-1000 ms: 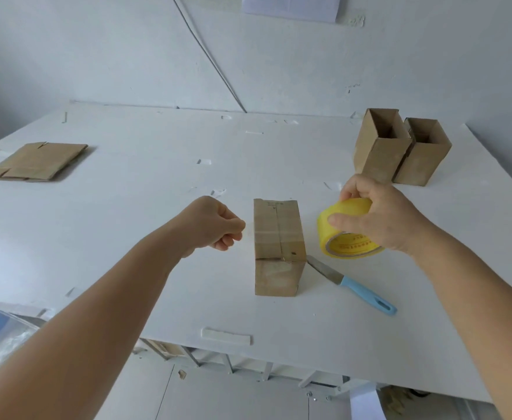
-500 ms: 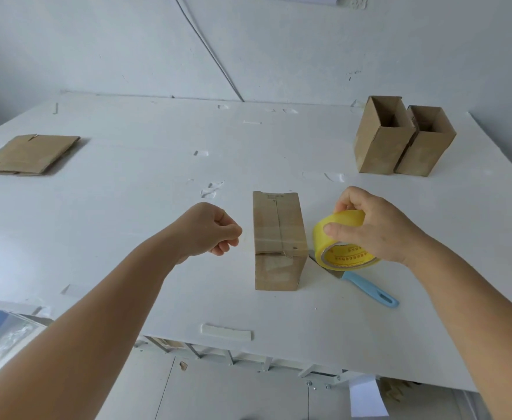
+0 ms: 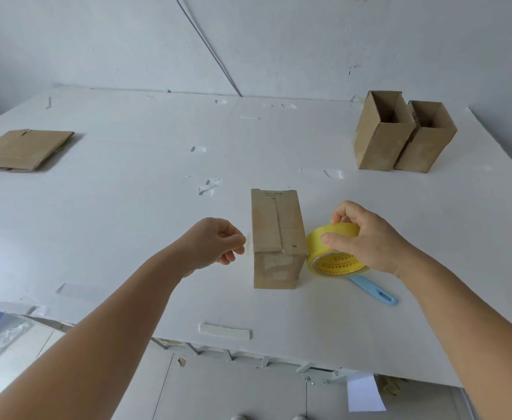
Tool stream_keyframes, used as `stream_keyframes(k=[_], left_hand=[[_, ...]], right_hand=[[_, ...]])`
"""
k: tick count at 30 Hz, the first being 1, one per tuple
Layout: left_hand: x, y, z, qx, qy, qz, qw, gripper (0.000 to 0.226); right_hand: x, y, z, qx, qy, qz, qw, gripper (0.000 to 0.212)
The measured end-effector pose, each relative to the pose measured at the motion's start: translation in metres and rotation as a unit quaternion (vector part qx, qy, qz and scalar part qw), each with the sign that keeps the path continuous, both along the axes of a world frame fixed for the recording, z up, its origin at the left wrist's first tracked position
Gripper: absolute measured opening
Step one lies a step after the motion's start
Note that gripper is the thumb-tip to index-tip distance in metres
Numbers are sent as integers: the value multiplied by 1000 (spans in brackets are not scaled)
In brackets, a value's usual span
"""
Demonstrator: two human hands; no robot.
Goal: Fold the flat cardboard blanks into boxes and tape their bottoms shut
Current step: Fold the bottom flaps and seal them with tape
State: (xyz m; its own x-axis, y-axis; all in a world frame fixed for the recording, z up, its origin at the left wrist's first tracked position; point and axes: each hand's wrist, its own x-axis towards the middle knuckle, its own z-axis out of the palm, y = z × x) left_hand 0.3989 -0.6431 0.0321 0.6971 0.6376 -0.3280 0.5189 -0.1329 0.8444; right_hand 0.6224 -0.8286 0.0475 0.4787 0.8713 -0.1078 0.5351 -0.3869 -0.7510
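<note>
Now I log the yellow tape roll (image 3: pixel 335 253), gripped by my right hand (image 3: pixel 367 237), lowered beside the upturned box (image 3: pixel 277 237), left hand (image 3: pixel 215 242) curled, apparently pinching tape: bottom-sealing underway.

Hidden behind the tape roll
The knife (image 3: pixel 373 291) shows only its blue handle; the tape roll (image 3: pixel 333 253) and right hand (image 3: pixel 367 237) cover its blade.

1. We look from one head-worn, wide-angle camera, forward and down across the table (image 3: pixel 127 207) toward the far wall (image 3: pixel 309 40).
2. Both hands sit near; no second view overlaps.
</note>
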Motion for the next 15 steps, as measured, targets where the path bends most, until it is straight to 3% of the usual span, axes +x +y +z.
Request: stream_keyframes(k=[7,15], left_hand=[[9,-3,-16,-130,-40,-12,991,10],[5,-10,-42,-199,2,65,978,40]], right_hand=[[-6,6,-9,-3,27,-15,1000,21],[-8,13,-10,-16,18,-25,999,22]])
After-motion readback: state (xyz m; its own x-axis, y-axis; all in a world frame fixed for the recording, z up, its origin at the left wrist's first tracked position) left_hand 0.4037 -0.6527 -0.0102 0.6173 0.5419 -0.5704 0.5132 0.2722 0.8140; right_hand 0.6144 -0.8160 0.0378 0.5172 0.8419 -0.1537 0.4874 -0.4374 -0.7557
